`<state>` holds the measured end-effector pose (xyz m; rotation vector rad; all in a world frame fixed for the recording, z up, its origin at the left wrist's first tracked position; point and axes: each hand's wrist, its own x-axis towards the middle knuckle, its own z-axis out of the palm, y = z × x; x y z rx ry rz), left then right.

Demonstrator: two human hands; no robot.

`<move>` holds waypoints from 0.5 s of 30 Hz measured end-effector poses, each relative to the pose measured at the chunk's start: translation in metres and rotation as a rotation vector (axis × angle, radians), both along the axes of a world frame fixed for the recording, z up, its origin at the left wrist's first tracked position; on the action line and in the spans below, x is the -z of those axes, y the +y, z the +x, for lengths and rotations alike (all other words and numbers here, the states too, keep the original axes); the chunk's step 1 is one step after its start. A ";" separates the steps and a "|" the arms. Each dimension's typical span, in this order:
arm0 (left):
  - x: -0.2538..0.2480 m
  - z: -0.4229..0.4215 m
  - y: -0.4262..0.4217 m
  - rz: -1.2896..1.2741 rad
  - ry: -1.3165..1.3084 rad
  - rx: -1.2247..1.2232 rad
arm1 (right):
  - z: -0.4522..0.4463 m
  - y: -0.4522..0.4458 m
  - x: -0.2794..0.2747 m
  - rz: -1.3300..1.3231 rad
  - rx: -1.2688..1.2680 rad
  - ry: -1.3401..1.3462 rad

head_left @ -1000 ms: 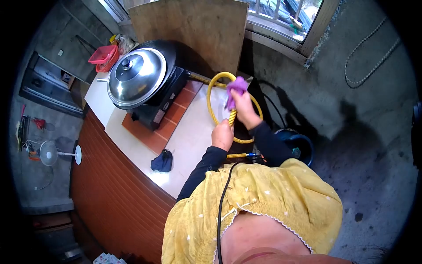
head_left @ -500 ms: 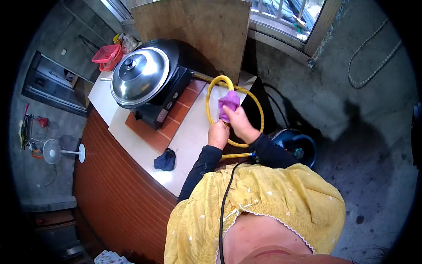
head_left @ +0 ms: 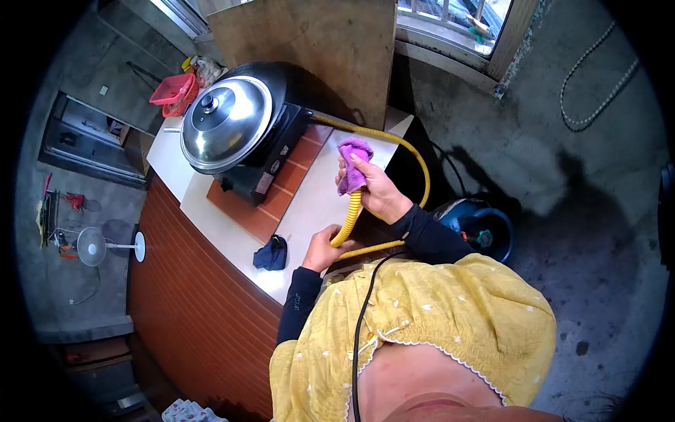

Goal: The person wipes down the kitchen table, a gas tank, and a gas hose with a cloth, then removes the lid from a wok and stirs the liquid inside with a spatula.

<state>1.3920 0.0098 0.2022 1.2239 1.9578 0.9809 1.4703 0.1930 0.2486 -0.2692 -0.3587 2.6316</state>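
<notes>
Your left hand [head_left: 321, 249] grips a hose [head_left: 347, 224]; your right hand [head_left: 378, 191] clasps cloth [head_left: 347, 181] around it. A stove [head_left: 271, 167] stands beyond both.

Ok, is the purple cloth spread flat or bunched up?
Bunched up: the purple cloth is crumpled in the right hand, with the yellow hose emerging from it.

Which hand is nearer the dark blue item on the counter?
Left. The left hand is just right of the dark blue item in view; the right hand is farther, up and right.
</notes>
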 end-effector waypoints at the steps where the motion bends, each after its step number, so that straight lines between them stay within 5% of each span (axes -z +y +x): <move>1: -0.018 0.011 0.008 0.110 -0.165 -0.016 | -0.002 -0.001 0.005 0.006 -0.006 0.002; 5: -0.062 0.040 0.017 0.123 -0.086 -0.221 | 0.003 0.013 0.001 -0.005 0.121 -0.073; 11: -0.025 0.027 -0.067 -0.109 0.071 -0.074 | 0.027 0.119 0.051 -0.093 0.441 0.101; 15: 0.017 0.016 -0.081 -0.262 -0.033 -0.152 | 0.015 0.093 0.055 -0.090 0.331 0.082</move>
